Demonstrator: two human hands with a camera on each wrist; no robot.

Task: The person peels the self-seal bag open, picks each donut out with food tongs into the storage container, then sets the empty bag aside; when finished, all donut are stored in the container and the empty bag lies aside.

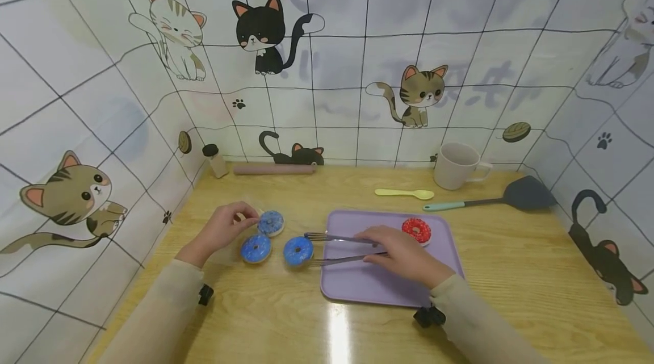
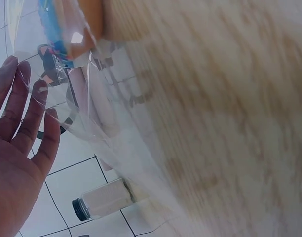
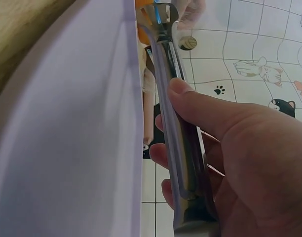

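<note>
In the head view my right hand (image 1: 401, 250) grips metal tongs (image 1: 339, 239) over the purple tray (image 1: 378, 290). The spread tips of the tongs reach left to a blue donut (image 1: 298, 251) beside the tray. The right wrist view shows my thumb and fingers round the tongs (image 3: 173, 128). My left hand (image 1: 225, 227) pinches a clear plastic wrapper (image 2: 87, 121) between thumb and fingertips, near a paler blue donut (image 1: 271, 222). Another blue donut (image 1: 256, 249) lies just in front of that one. A red donut (image 1: 416, 230) sits on the tray, behind my right hand.
Along the back wall stand a black-capped bottle (image 1: 216, 160), a rolling pin (image 1: 275, 169) and a beige mug (image 1: 456, 166). A yellow spoon (image 1: 403, 193) and a dark spatula (image 1: 526, 193) with a mint handle lie behind the tray. Walls with printed cats enclose the wooden table (image 1: 276, 313).
</note>
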